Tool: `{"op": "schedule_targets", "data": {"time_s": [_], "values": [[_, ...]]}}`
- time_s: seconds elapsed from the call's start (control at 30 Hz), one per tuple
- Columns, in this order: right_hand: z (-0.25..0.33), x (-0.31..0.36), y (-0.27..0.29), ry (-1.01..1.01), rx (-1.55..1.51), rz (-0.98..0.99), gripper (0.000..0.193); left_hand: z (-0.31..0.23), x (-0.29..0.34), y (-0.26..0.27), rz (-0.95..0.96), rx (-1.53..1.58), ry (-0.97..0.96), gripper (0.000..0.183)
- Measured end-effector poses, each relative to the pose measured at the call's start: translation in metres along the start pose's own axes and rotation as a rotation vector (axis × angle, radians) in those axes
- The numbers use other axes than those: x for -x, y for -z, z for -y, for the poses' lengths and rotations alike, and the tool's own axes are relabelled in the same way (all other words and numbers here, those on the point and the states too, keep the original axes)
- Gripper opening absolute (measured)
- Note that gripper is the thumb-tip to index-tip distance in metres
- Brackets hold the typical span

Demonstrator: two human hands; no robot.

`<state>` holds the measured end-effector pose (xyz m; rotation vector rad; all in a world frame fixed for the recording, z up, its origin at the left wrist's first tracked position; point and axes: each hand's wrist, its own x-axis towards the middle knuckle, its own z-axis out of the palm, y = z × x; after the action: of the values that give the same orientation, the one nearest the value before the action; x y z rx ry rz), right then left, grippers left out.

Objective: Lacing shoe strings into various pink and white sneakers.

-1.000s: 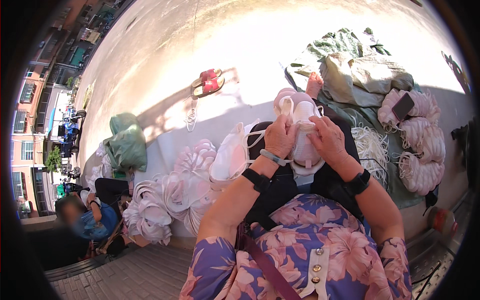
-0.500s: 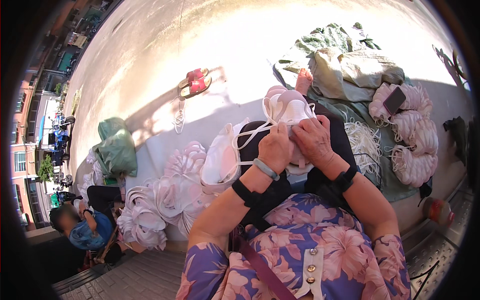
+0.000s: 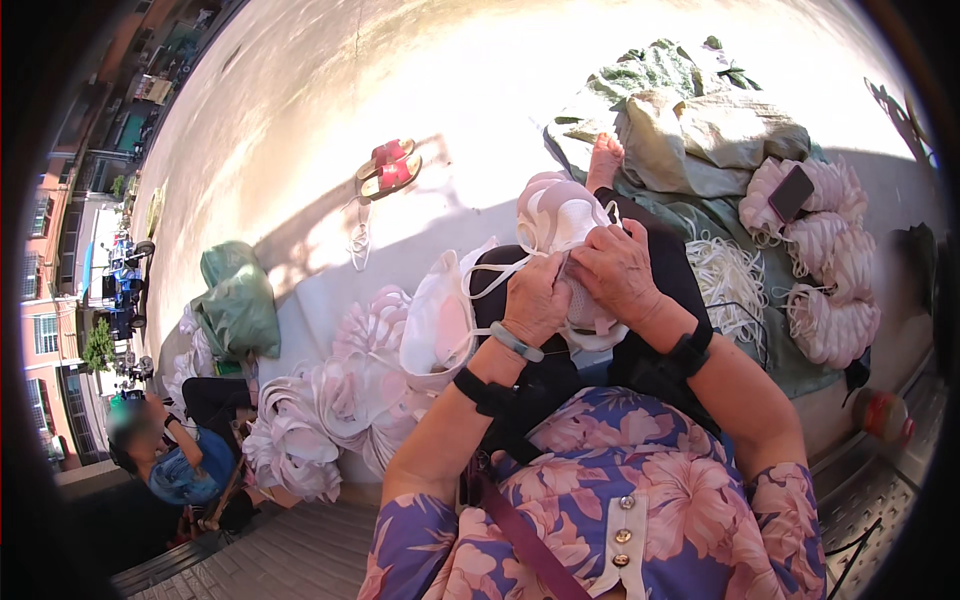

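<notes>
A stack of pale pink and white shoe uppers (image 3: 555, 215) rests on my lap, with a white shoelace (image 3: 500, 270) looping out to its left. My left hand (image 3: 537, 298) is closed at the near side of the uppers, its fingertips pinching at the lace area. Close beside it, my right hand (image 3: 622, 272) has its fingers bent and pressed onto the same upper, with a lace loop standing up by its fingertips. The fingers cover the exact spot of the lace they grip. Another white upper piece (image 3: 437, 315) lies by my left knee.
Bundled white-pink uppers (image 3: 350, 385) lie to the left, near a green sack (image 3: 235, 300). At right are a heap of white laces (image 3: 728, 280), more bundles (image 3: 825, 250) and a phone (image 3: 791, 194). Red sandals (image 3: 390, 168) lie ahead. Another person (image 3: 185, 465) sits at lower left.
My right hand has moved slightly up and left over the upper, and my left hand a little down and left. The stack tilts left. The other person's hand is raised nearer the head.
</notes>
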<state>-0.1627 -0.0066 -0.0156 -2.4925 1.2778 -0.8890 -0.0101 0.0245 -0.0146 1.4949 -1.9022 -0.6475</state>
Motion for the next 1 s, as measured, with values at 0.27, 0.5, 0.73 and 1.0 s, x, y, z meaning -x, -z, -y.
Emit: {"op": "schedule_targets", "data": {"time_s": [0.27, 0.5, 0.73, 1.0], "values": [[0.003, 0.012, -0.027, 0.025, -0.068, -0.189, 0.002, 0.006, 0.002, -0.003, -0.028, -0.036, -0.109, 0.025], [0.010, 0.005, 0.006, 0.057, 0.144, 0.014, 0.003, 0.006, 0.006, -0.006, -0.083, -0.018, -0.088, 0.029], [-0.070, 0.097, 0.092, -0.321, 0.289, 0.077, 0.009, 0.004, 0.013, -0.005, -0.057, -0.104, 0.021, 0.030], [-0.163, 0.230, 0.145, -0.736, 0.181, 0.171, 0.008, 0.007, 0.020, 0.006, -0.134, 0.022, 0.075, 0.024]]}}
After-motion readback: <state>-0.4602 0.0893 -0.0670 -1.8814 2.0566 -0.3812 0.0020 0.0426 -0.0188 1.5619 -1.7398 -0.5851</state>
